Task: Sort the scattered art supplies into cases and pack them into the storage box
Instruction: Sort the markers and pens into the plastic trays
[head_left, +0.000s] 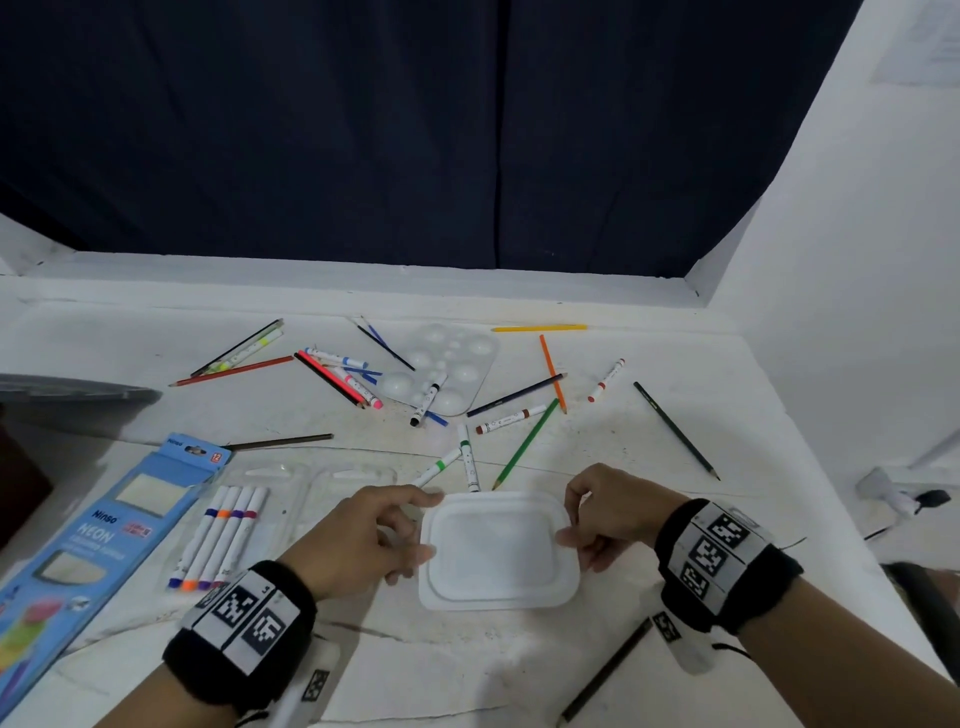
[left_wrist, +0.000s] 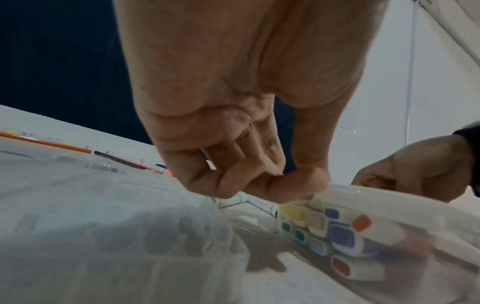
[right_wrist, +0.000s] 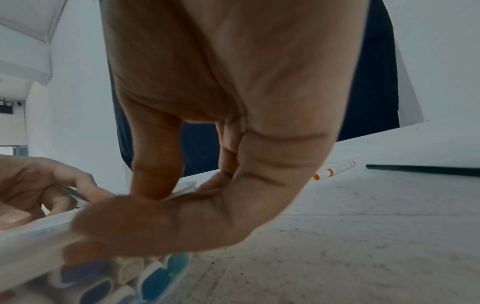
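Note:
A clear plastic case with a white lid (head_left: 497, 551) stands on the table in front of me. Through its wall the wrist views show several markers (left_wrist: 340, 236) with coloured ends (right_wrist: 153, 281) packed inside. My left hand (head_left: 387, 530) grips the lid's left edge, fingers curled under the rim (left_wrist: 259, 185). My right hand (head_left: 597, 519) pinches the lid's right edge, thumb on top (right_wrist: 155, 185). Loose pencils and markers (head_left: 343, 374) lie scattered beyond, with a green pencil (head_left: 524, 447) near the case.
A blue pencil box (head_left: 98, 540) lies at the left, beside a clear blister tray holding several markers (head_left: 218, 540). A white paint palette (head_left: 447, 364) sits at the back. A dark pencil (head_left: 605, 670) lies near my right forearm. A grey bin rim (head_left: 72, 389) shows far left.

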